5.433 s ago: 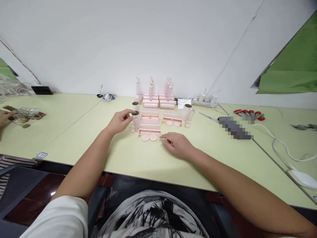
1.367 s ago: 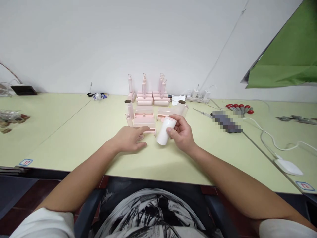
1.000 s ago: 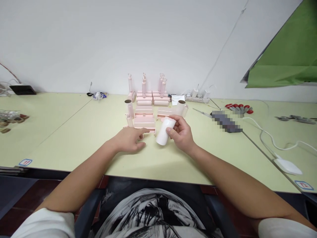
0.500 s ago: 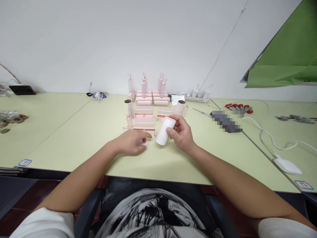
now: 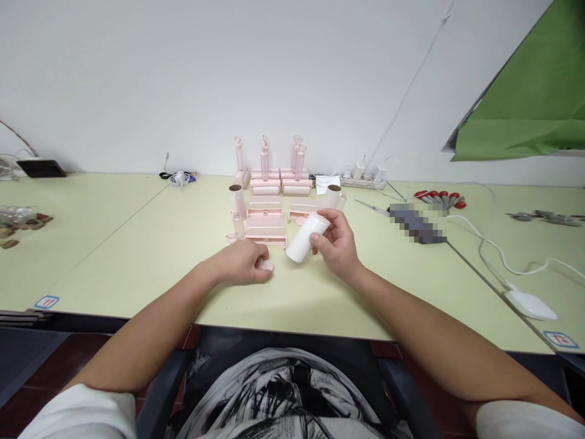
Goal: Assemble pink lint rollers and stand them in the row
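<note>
Head view showed me the left hand, thumb and fingers nearly together, pinching a pink disc at the table; I judged it thin, light and stiff, best taken by its rim. Slightly farther, the right hand curled around a tilted white roll, which looked light, firm and slick, best clasped around its middle. Beyond stood 2 upright rolls.
</note>
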`<state>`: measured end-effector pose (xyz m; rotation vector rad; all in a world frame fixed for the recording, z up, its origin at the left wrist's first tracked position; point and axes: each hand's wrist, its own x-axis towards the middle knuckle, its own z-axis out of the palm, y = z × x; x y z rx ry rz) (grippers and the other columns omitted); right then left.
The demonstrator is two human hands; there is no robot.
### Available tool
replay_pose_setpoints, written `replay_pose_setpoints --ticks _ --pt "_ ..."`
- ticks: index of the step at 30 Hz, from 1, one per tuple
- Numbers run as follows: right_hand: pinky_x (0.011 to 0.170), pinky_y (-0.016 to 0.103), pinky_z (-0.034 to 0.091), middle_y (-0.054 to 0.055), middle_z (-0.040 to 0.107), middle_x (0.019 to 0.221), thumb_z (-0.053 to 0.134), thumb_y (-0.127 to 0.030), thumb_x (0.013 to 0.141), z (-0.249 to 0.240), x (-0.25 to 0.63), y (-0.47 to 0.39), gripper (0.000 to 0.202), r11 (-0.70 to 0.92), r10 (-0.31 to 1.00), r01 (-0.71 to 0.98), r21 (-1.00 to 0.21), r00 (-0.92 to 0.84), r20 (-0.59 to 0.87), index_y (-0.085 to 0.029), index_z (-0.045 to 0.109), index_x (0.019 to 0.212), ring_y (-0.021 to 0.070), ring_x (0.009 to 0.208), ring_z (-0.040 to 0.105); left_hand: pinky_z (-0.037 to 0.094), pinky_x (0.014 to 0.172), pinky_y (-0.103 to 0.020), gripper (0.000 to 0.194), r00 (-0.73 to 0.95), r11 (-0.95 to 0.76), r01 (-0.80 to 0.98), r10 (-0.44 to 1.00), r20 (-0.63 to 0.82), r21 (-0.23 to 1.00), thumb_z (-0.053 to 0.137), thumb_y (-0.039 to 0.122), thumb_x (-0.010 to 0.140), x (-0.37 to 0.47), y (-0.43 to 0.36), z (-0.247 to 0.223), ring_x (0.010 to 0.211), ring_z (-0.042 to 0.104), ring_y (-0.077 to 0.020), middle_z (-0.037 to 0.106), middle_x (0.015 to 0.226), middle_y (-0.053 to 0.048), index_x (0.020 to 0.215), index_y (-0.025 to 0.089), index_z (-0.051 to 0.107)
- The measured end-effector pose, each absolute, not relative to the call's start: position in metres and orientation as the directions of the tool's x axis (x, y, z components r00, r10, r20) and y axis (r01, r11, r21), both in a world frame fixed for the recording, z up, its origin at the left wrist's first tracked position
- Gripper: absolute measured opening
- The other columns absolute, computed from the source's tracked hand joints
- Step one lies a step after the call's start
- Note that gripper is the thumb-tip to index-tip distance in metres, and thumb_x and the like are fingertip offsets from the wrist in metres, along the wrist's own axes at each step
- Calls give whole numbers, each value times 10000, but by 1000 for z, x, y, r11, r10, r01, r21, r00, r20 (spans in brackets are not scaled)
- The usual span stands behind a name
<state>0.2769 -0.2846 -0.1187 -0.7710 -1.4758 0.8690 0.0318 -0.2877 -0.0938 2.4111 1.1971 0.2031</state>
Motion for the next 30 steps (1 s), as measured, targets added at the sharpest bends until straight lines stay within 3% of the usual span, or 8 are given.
replay_pose_setpoints --ticks 5,11,17,30 --pt "553 313 590 18 525 1021 722 -424 760 -116 278 -284 576 463 872 -118 -878 -115 476 -315 408 1230 155 744 590 376 527 -210 222 562 -489 495 810 164 719 650 366 755 29 -282 -99 559 484 -92 568 643 29 848 165 637" --pt "694 393 630 20 533 1038 764 -387 726 -120 275 -284 453 345 896 -212 -914 -215 388 -266 494 1070 172 827 619 384 492 -201 350 404 -533 307 823 399 788 705 392 770 25 -273 -111 507 464 -78 534 603 36 1000 138 632" --pt "718 396 629 29 533 1086 780 -354 703 -122 273 -284 430 304 897 -226 -925 -259 358 -257 503 1017 184 902 604 444 509 -203 370 416 -564 293 802 429 772 712 418 783 26 -272 -113 548 542 -87 628 730 -13 1024 147 638" --pt "519 272 530 13 482 983 686 -224 691 -122 275 -283 324 376 876 -77 -923 -294 381 -229 534 978 116 689 533 533 598 -231 401 419 -532 317 821 387 785 687 452 816 26 -270 -115 687 655 -131 707 941 -76 1078 152 639"
